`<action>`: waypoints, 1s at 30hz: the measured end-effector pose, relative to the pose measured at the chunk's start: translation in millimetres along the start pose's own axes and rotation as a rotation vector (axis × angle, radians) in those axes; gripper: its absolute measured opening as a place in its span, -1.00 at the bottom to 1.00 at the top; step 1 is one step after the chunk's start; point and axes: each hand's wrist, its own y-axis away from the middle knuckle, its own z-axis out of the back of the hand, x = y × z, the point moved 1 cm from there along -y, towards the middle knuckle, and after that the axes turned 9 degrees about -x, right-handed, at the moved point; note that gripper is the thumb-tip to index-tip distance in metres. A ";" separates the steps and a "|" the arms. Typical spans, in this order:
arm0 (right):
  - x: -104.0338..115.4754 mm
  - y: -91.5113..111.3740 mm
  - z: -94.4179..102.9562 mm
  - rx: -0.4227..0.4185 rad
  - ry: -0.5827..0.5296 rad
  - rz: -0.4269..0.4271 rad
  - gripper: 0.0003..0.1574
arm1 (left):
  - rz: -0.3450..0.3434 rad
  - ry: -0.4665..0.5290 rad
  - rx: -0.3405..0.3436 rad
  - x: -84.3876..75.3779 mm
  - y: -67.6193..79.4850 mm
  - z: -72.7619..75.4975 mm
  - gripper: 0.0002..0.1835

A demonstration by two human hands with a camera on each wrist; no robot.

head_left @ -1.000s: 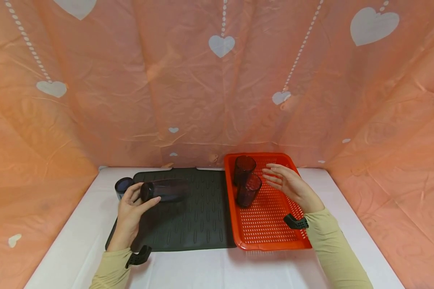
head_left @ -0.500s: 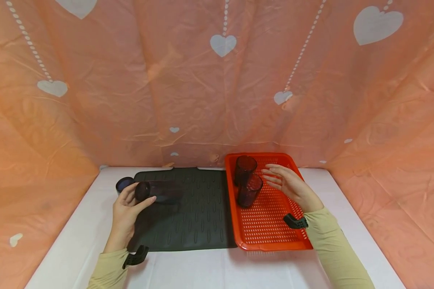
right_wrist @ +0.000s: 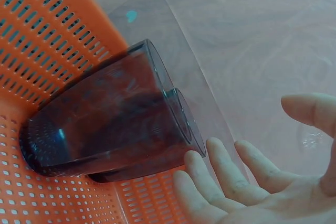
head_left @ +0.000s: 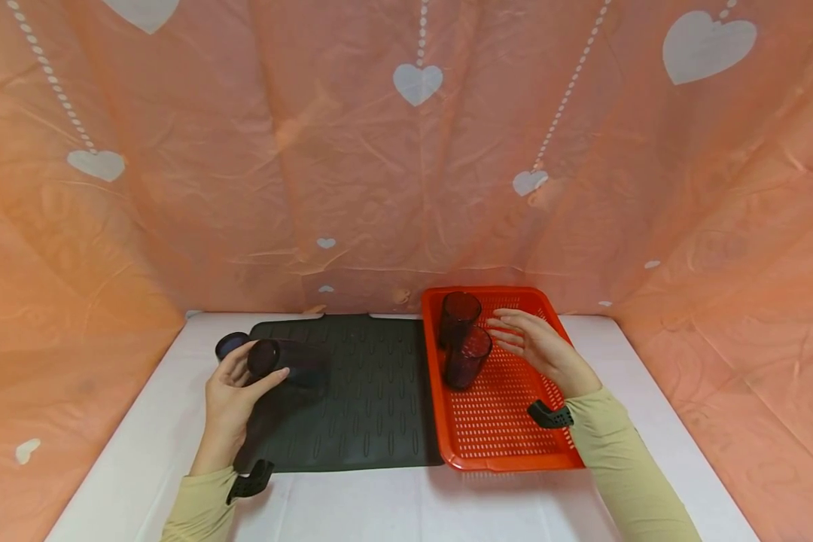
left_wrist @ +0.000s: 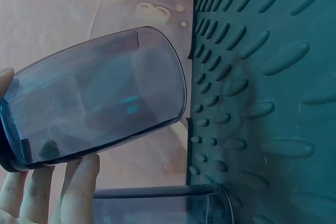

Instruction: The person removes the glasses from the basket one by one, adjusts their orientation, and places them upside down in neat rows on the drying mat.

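In the head view my left hand [head_left: 233, 399] grips a dark tinted drinking glass [head_left: 301, 365] near its base. The glass hangs tilted over the dark ribbed mat [head_left: 373, 421]. Its mouth faces the mat in the left wrist view, where the fingers [left_wrist: 79, 192] curl below the base. Close behind that hand, at the mat's left back corner, stands a second glass [head_left: 230, 344], partly hidden. My right hand [head_left: 542, 346] hovers over the red basket [head_left: 447, 452], fingers apart and holding nothing. Beside its fingertips, two dark glasses [right_wrist: 105, 119] stand mouth up in the basket.
A white-covered table [head_left: 352, 504] lies under the mat and basket. An orange curtain [head_left: 352, 188] with white hearts hangs behind and at both sides. The basket's raised rim adjoins the mat's right edge.
My left hand has moved a little left and towards me, carrying the glass, whose visible length in the head view has shortened. The right hand has barely moved.
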 end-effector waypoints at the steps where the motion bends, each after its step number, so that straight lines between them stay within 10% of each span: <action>1: 0.0 0.0 -0.2 0.002 0.003 0.001 -0.65 | 0.000 -0.007 -0.008 0.1 -0.3 0.2 -0.29; 30: -2.8 -1.7 -2.9 0.012 0.032 0.001 -0.61 | -0.084 -0.164 -0.069 9.1 -4.6 -9.0 -0.29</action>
